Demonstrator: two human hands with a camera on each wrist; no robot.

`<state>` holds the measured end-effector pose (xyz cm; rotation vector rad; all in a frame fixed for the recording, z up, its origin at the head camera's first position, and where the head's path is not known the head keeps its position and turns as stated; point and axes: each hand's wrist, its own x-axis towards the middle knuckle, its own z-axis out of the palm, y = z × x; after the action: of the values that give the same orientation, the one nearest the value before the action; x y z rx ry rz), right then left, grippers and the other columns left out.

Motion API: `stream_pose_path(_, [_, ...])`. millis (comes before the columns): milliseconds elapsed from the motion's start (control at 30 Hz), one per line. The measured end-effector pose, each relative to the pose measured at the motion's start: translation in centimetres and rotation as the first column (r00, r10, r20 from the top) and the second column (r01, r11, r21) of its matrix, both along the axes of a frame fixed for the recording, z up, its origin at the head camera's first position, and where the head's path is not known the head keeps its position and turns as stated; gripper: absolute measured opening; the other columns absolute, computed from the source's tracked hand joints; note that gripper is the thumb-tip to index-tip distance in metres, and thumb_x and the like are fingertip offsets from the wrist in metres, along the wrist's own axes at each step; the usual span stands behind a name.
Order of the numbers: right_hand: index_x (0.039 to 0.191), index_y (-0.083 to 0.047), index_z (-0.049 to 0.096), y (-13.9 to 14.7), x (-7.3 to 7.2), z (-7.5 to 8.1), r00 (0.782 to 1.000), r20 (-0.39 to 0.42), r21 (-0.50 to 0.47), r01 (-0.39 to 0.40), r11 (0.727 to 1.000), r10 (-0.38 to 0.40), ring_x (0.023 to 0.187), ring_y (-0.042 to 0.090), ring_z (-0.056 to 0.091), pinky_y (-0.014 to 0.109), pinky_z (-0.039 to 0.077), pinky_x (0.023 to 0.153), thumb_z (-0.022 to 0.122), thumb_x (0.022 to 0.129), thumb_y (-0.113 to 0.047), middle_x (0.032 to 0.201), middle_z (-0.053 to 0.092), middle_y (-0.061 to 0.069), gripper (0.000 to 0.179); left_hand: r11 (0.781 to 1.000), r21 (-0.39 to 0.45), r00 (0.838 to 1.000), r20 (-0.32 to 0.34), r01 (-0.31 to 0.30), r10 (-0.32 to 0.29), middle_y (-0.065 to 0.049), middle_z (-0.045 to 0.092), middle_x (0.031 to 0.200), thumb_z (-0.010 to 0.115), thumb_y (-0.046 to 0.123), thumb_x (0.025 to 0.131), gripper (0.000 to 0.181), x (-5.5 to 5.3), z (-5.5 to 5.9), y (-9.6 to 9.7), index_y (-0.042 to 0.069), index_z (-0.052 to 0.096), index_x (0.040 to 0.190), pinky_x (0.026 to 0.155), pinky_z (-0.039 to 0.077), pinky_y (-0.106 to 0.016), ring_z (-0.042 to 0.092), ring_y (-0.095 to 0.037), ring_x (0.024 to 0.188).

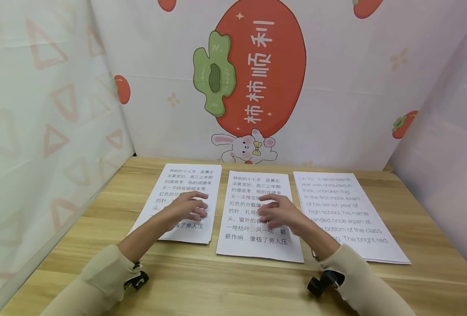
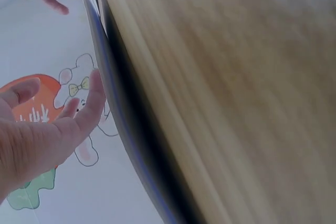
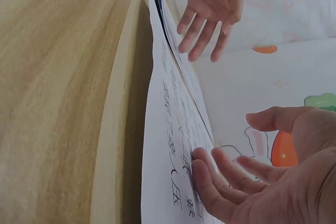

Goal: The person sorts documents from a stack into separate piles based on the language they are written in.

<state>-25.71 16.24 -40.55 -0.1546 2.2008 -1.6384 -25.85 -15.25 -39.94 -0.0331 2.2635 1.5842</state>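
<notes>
My left hand [image 1: 183, 211] is over the left paper stack [image 1: 192, 175], its fingers loosely bent and nothing between them. That stack carries printed Chinese text, partly hidden by the hand and forearm. Over the middle paper stack [image 1: 253, 248], printed with similar Chinese text, my right hand [image 1: 282, 213] hovers with relaxed, spread fingers. In the right wrist view, the right fingertips [image 3: 202, 174] overlap the edge of the printed sheet [image 3: 163, 129]. The left wrist view has the left hand [image 2: 50, 135] with thumb and fingers apart, holding nothing.
To the right lies a third paper stack [image 1: 328, 197] with English text, partly covered by the right forearm. The wooden table [image 1: 217, 285] meets a white backdrop [image 1: 348, 127] with a large persimmon [image 1: 285, 57] and a rabbit drawing [image 1: 243, 147]. White side walls [image 1: 16, 145] flank the table.
</notes>
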Motion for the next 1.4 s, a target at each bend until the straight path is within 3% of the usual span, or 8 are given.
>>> stream_pose_path(300, [0.147, 0.006, 0.045, 2.0, 0.2, 0.4, 0.999, -0.03, 0.007, 0.028, 1.0, -0.028, 0.101, 0.033, 0.073, 0.042, 0.065, 0.079, 0.064, 0.099, -0.002, 0.128, 0.065, 0.03, 0.052, 0.994, 0.11, 0.998, 0.067, 0.013, -0.02, -0.025, 0.066, 0.12, 0.055, 0.007, 0.1, 0.047, -0.3, -0.6, 1.1, -0.004, 0.048, 0.145, 0.089, 0.063, -0.039, 0.073, -0.03, 0.101])
stream_pose_path(500, [0.148, 0.009, 0.043, 3.3, 0.6, 0.6, 0.995, -0.073, -0.005, 0.062, 0.998, -0.062, 0.112, 0.039, 0.069, 0.048, 0.063, 0.088, 0.061, 0.1, -0.005, 0.134, 0.06, 0.033, 0.053, 0.98, 0.197, 0.992, 0.116, 0.025, -0.049, -0.029, 0.061, 0.128, 0.052, 0.008, 0.104, 0.046, -0.4, -0.6, 1.4, -0.007, 0.045, 0.147, 0.092, 0.063, -0.042, 0.072, -0.036, 0.108])
stream_pose_path(667, [0.152, 0.006, 0.041, 4.3, 0.9, 0.7, 0.991, -0.086, 0.028, 0.11, 0.994, -0.107, 0.124, 0.044, 0.061, 0.05, 0.06, 0.096, 0.064, 0.098, -0.009, 0.144, 0.052, 0.035, 0.06, 0.978, 0.209, 0.988, 0.142, 0.024, -0.054, -0.033, 0.055, 0.136, 0.047, 0.013, 0.108, 0.045, -0.5, -0.6, 1.6, -0.007, 0.043, 0.149, 0.092, 0.063, -0.043, 0.069, -0.04, 0.113])
stream_pose_path(933, [0.157, 0.002, 0.035, 6.1, 1.5, 0.9, 0.983, -0.096, 0.065, 0.162, 0.985, -0.155, 0.136, 0.047, 0.05, 0.057, 0.046, 0.112, 0.064, 0.099, -0.013, 0.153, 0.041, 0.034, 0.067, 0.978, 0.207, 0.987, 0.157, 0.01, -0.043, -0.033, 0.056, 0.136, 0.046, 0.015, 0.109, 0.044, -0.7, -0.4, 1.9, -0.006, 0.043, 0.148, 0.091, 0.063, -0.042, 0.071, -0.037, 0.109])
stream_pose_path(1233, [0.159, 0.003, 0.028, 7.1, 2.3, 1.3, 0.983, -0.019, -0.007, 0.18, 0.984, -0.18, 0.135, 0.049, 0.049, 0.054, 0.057, 0.101, 0.061, 0.102, -0.012, 0.156, 0.034, 0.036, 0.068, 0.975, 0.224, 0.984, 0.171, 0.001, -0.04, -0.034, 0.057, 0.134, 0.046, 0.012, 0.108, 0.044, -0.8, -0.2, 2.2, -0.006, 0.042, 0.148, 0.09, 0.063, -0.044, 0.073, -0.036, 0.105])
stream_pose_path(1400, [0.159, 0.004, 0.024, 7.7, 3.0, 1.4, 0.982, 0.063, -0.092, 0.182, 0.979, -0.177, 0.119, 0.035, 0.065, 0.047, 0.062, 0.094, 0.058, 0.102, -0.012, 0.151, 0.039, 0.034, 0.068, 0.974, 0.227, 0.983, 0.179, 0.003, -0.045, -0.034, 0.059, 0.131, 0.048, 0.014, 0.108, 0.046, -0.7, -0.2, 2.2, -0.009, 0.041, 0.147, 0.089, 0.064, -0.044, 0.073, -0.037, 0.104])
